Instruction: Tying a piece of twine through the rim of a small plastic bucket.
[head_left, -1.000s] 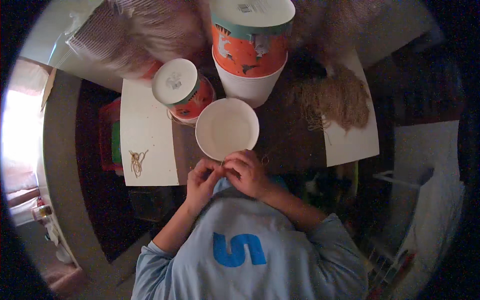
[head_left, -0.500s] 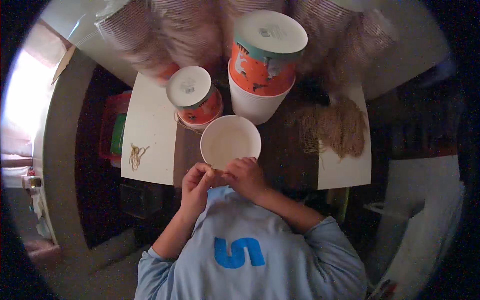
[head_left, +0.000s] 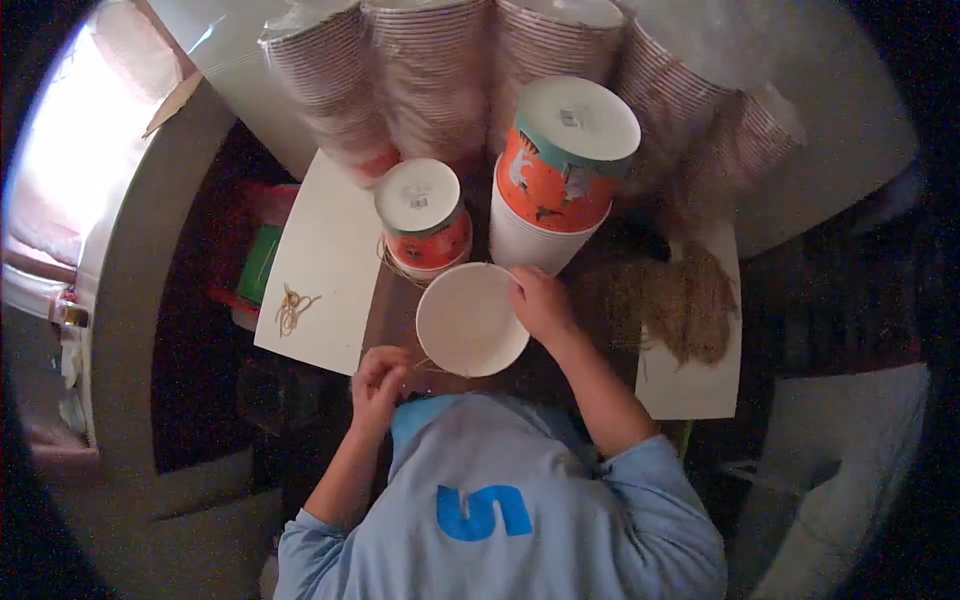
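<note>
A white paper bucket (head_left: 470, 320) sits in front of me, its open mouth toward me. The thumb and fingers of my right hand (head_left: 543, 305) are closed on its right rim. Lower left of the bucket, my left hand (head_left: 378, 388) is curled, fingertips pinched. A thin tan string (head_left: 422, 363) runs between those fingers and the bucket's near left rim; its ends are too fine to make out. Behind the bucket stands a small upturned orange-and-green bucket (head_left: 428, 235) with tan string around its lower part.
A taller stack of white buckets (head_left: 538, 235), topped by an upturned orange-and-green bucket (head_left: 560, 185), stands behind. Wrapped bucket stacks (head_left: 430, 80) line the back. Bundled tan strings (head_left: 690, 305) lie at the right, a few loose strings (head_left: 293, 308) on the left white board (head_left: 325, 255).
My hands have moved apart from the near rim. The right has gone up to the bucket's right rim, the left down and left. The view has shifted.
</note>
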